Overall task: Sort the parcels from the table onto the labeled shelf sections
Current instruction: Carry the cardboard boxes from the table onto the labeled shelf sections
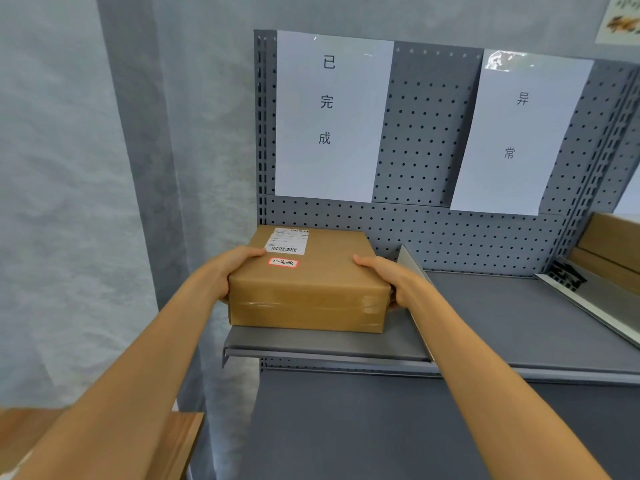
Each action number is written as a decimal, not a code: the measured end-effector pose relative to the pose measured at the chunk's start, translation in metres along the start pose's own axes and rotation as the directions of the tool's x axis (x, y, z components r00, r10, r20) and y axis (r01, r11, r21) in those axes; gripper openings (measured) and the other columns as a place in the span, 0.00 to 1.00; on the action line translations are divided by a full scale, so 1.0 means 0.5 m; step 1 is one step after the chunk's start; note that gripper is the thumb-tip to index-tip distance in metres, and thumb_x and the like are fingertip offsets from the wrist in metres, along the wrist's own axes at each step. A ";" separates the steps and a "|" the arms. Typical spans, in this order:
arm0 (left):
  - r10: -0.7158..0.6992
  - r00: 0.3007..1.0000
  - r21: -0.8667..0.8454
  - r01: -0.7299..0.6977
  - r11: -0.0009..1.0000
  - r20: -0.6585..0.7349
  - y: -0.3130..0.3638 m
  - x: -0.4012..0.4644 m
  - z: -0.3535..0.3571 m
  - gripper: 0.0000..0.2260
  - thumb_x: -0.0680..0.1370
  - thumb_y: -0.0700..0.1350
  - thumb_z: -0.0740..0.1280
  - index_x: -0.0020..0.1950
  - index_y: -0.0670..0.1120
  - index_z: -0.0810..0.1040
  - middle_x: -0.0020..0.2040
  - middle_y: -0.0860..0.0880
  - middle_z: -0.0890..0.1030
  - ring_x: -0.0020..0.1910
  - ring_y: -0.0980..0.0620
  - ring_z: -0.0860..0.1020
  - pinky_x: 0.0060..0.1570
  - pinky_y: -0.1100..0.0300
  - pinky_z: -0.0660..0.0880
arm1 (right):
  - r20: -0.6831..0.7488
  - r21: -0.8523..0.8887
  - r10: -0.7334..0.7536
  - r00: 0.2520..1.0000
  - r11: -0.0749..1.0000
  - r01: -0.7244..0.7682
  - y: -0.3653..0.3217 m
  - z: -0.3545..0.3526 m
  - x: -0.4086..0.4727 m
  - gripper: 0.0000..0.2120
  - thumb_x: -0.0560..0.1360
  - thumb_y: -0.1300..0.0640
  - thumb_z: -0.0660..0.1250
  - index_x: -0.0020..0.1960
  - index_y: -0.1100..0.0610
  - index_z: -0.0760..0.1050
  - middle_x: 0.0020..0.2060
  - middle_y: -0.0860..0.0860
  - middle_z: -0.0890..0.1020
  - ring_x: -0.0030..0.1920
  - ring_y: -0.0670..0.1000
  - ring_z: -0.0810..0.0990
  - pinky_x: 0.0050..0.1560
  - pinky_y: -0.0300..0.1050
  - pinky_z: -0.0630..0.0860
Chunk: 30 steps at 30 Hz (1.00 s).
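A flat brown cardboard parcel (306, 282) with a white shipping label and red-edged sticker sits on the grey metal shelf (329, 344), gripped between the left hand (225, 271) and right hand (391, 280), fingers curled round its sides; beyond the hands hangs a white paper sign (332, 116), a slanted metal divider (414, 268) just right of the right hand.

Brown parcel (308, 289), red-bordered white sticker (283, 262); grey perforated shelf back (426, 133); white signs (329, 116), black characters.

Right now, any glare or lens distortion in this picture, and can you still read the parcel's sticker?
Head view: glare on the tape atop the right sign; wide-angle bending curves the shelf edges; the parcel is sharp, its red-bordered sticker legible.
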<state>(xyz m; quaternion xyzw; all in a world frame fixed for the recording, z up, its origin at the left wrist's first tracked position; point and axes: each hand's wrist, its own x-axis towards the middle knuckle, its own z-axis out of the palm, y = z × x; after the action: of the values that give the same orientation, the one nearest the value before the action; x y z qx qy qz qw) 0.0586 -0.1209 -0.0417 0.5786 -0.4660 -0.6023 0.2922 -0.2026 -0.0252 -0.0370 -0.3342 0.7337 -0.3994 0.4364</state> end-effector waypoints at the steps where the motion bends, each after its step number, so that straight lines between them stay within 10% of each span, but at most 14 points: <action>1: 0.008 1.000 -0.012 -0.008 1.000 -0.006 0.000 0.000 -0.002 0.23 0.72 0.58 0.71 0.62 0.47 0.76 0.55 0.44 0.82 0.55 0.43 0.80 0.61 0.47 0.74 | -0.002 -0.008 -0.012 1.000 1.000 0.012 -0.001 0.000 -0.001 0.29 0.72 0.38 0.69 0.64 0.55 0.69 0.51 0.55 0.78 0.50 0.56 0.78 0.50 0.54 0.77; 7: 0.286 0.937 0.160 -0.257 0.953 -0.199 0.015 -0.020 -0.004 0.27 0.78 0.56 0.66 0.72 0.43 0.68 0.70 0.42 0.71 0.66 0.43 0.71 0.60 0.52 0.70 | -0.151 -0.322 -0.319 0.936 0.911 0.259 -0.029 0.005 -0.012 0.38 0.77 0.40 0.64 0.76 0.63 0.56 0.73 0.59 0.66 0.71 0.59 0.66 0.67 0.54 0.67; 12: 0.682 0.708 0.673 -0.415 0.612 -0.185 0.036 -0.062 -0.032 0.27 0.79 0.51 0.65 0.75 0.42 0.64 0.74 0.43 0.68 0.71 0.43 0.68 0.68 0.49 0.66 | -0.065 -0.691 -0.650 0.757 0.577 0.436 -0.083 0.038 -0.032 0.35 0.77 0.44 0.65 0.76 0.59 0.58 0.72 0.57 0.66 0.73 0.58 0.62 0.67 0.57 0.68; 20: 0.828 0.560 0.983 -0.131 0.127 -0.032 0.025 -0.165 -0.128 0.27 0.78 0.49 0.66 0.73 0.41 0.65 0.70 0.41 0.70 0.69 0.41 0.67 0.63 0.49 0.68 | 0.219 -0.848 -0.836 0.504 0.092 0.521 -0.147 0.152 -0.071 0.32 0.78 0.48 0.64 0.76 0.57 0.57 0.71 0.55 0.66 0.70 0.57 0.64 0.64 0.51 0.68; 30: 0.790 0.571 0.964 0.248 0.094 -0.224 -0.093 -0.332 -0.282 0.29 0.79 0.50 0.65 0.75 0.40 0.61 0.72 0.41 0.67 0.71 0.40 0.65 0.67 0.48 0.65 | 0.492 -0.651 -0.844 0.215 -0.194 0.734 -0.168 0.372 -0.164 0.32 0.78 0.50 0.64 0.77 0.58 0.56 0.70 0.57 0.67 0.69 0.60 0.64 0.64 0.52 0.66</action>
<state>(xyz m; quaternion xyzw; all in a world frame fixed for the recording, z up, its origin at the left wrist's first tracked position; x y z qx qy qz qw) 0.2307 0.0139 0.0016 0.6862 -0.6786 0.2248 0.1346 0.0102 -0.0496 0.0115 -0.8437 0.4637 -0.2106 -0.1699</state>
